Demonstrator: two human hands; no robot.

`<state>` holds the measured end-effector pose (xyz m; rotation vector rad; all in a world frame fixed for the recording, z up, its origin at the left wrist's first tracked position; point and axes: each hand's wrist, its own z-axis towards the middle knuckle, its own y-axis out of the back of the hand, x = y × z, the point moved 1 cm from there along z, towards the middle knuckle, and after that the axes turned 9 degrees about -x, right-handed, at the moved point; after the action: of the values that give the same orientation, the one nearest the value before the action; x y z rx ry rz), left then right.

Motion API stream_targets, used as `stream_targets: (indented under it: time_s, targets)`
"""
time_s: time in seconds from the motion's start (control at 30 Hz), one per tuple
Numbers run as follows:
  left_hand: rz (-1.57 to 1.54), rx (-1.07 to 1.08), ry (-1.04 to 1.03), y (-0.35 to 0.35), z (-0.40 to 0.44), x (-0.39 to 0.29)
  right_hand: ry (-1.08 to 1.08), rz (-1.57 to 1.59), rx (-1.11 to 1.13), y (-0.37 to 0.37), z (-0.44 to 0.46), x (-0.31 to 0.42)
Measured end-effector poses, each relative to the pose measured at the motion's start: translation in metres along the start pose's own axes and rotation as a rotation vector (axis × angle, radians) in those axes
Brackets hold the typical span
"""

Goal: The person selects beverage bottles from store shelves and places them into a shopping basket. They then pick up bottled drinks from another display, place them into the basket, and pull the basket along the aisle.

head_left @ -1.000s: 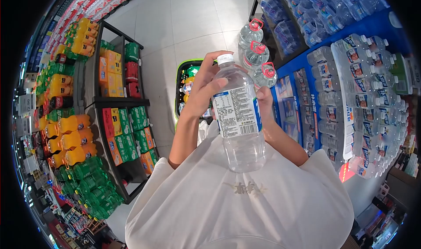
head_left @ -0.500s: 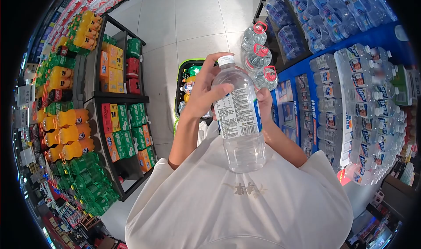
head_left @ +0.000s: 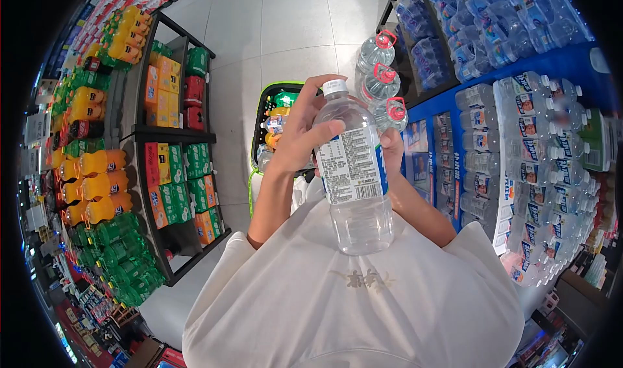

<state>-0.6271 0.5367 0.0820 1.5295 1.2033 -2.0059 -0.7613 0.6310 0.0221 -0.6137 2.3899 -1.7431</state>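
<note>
Hands (head_left: 300,133) curled round a clear bottle (head_left: 354,173), white cap (head_left: 335,86) away from the shirt (head_left: 354,309), long axis aslant.

Green-rimmed basket (head_left: 253,138) further left in view; more bottles (head_left: 265,155) inside showing.

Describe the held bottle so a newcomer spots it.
Find the white shirt below. In front of it, the left hand and right hand hold a clear bottle. A barcode label and white cap set it apart from the red-topped jugs beyond.
</note>
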Motion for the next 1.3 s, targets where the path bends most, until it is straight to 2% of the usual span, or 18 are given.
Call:
stream_targets:
  time_s: [0.1,0.3,0.4,0.6,0.8,0.9,1.17,1.3]
  targets:
    - [-0.011,-0.007,0.018,-0.014,0.006,0.004,-0.033,0.031,0.116,-0.004,-0.008,0.012]
    - [-0.027,-0.015,0.030,-0.055,0.025,0.020,0.075,0.012,0.036,0.005,-0.036,0.046]
    - [-0.049,-0.003,0.038,-0.077,0.039,0.032,0.152,0.088,0.051,0.008,-0.053,0.066]
    - [-0.041,0.064,0.008,-0.120,0.065,0.053,0.146,0.122,0.131,0.040,-0.080,0.104]
    - [-0.058,0.106,0.023,-0.165,0.083,0.063,0.164,0.090,0.005,0.032,-0.116,0.139]
    - [0.006,0.059,0.004,-0.184,0.088,0.070,0.135,0.094,0.006,0.041,-0.126,0.152]
    - [0.003,-0.040,0.011,-0.193,0.085,0.080,0.054,0.096,0.013,0.042,-0.131,0.165]
    - [0.017,-0.083,-0.022,-0.185,0.084,0.085,0.039,0.026,0.094,0.045,-0.124,0.167]
